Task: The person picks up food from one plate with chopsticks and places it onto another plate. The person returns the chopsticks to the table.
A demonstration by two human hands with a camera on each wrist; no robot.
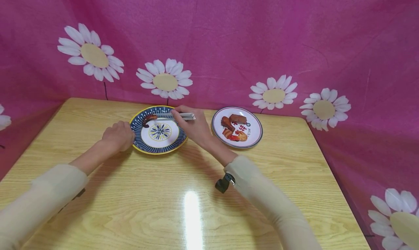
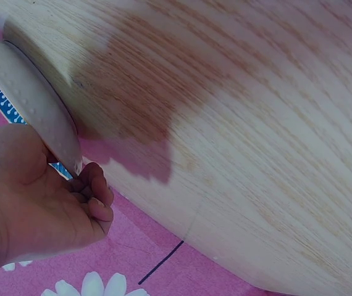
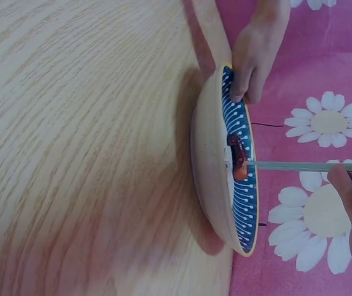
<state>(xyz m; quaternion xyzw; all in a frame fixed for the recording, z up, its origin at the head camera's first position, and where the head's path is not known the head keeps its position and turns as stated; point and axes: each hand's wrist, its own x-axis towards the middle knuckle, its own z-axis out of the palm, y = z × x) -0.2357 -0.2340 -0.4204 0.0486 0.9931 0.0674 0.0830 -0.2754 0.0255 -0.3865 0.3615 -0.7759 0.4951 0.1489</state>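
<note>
A blue-and-white patterned plate (image 1: 160,147) with a yellow rim stands on the table. My left hand (image 1: 118,136) grips its left rim, fingers curled at the edge, as the left wrist view also shows. Over the plate's far right side, my right hand (image 1: 195,129) holds a pair of slim metal chopsticks (image 3: 299,166). Their tips reach the orange end of a curled, dark red-brown piece of food (image 1: 146,121) at the plate's upper left. Whether the tips pinch that piece or only touch it, I cannot tell.
To the right stands a white plate (image 1: 251,142) with a dark rim. On it lie a drumstick (image 1: 226,122), a brown block of meat (image 1: 238,119) and orange-red food (image 1: 240,136). A pink flowered cloth (image 1: 216,53) hangs behind the wooden table (image 1: 147,206).
</note>
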